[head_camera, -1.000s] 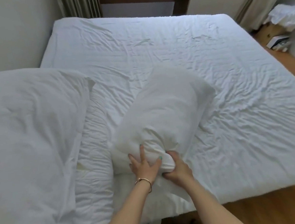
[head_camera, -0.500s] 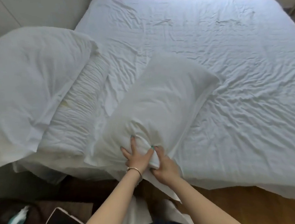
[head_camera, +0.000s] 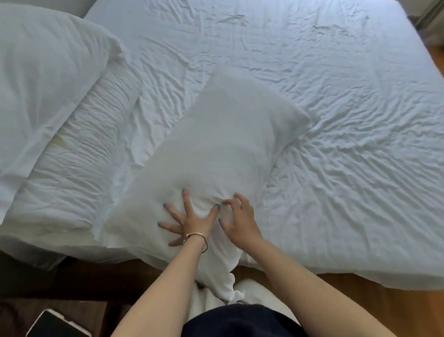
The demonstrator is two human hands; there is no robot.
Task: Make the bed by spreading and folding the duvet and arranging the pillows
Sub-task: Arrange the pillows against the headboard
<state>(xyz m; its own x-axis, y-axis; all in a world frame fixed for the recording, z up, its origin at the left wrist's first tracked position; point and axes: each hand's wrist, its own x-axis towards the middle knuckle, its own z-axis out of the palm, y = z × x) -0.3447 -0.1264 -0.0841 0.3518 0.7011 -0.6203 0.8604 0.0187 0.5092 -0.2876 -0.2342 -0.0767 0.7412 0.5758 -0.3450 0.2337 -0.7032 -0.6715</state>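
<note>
Where the bed (head_camera: 317,107) meets its near edge, I log one pillow (head_camera: 221,141): left hand (head_camera: 190,220) splayed flat upon it, right hand (head_camera: 239,220) loosely curled, fingertips touching, gripping nothing.

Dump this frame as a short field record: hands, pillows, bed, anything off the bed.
left hand: fingers spread flat, pressing the near end of the pillow
right hand: fingers loosely curled, resting on the same end
pillow: lying diagonally on the sheet, near the bed's near edge
second pillow: far left, lying on the bunched duvet
duvet: bunched at left, not spread
sheet: wrinkled, uncovered
phone: lower left, off the bed, screen dark
</note>
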